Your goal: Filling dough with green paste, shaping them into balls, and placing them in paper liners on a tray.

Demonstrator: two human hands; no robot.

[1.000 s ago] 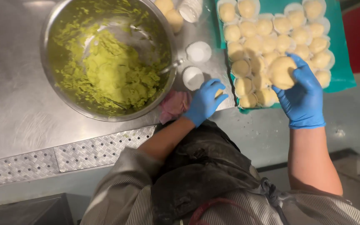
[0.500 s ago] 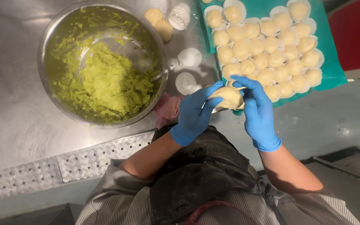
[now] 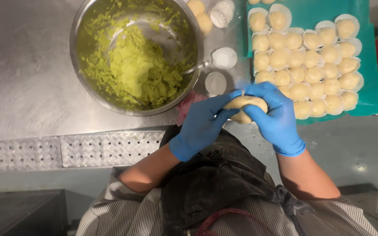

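Both my hands wear blue gloves and meet over the counter's near edge. My left hand (image 3: 200, 124) and my right hand (image 3: 276, 116) close together around one pale dough ball (image 3: 243, 105), fingertips pinching its top. A big steel bowl (image 3: 84, 83) with green paste (image 3: 138, 70) and a metal spoon in it stands to the left of my hands. To the right lies a teal tray (image 3: 370, 94) packed with several pale dough balls (image 3: 305, 59) in white paper cups.
Two empty white paper cups (image 3: 224, 57) lie between the bowl and the tray, with more cups and two dough balls (image 3: 200, 15) behind them. The steel counter (image 3: 22, 78) ends in a perforated strip (image 3: 66, 150) at the near edge. A pink cloth (image 3: 184, 107) peeks out under my left hand.
My right hand lifted a dough ball off the tray and brought it to the left hand. Both hands now wrap it in front of my body.
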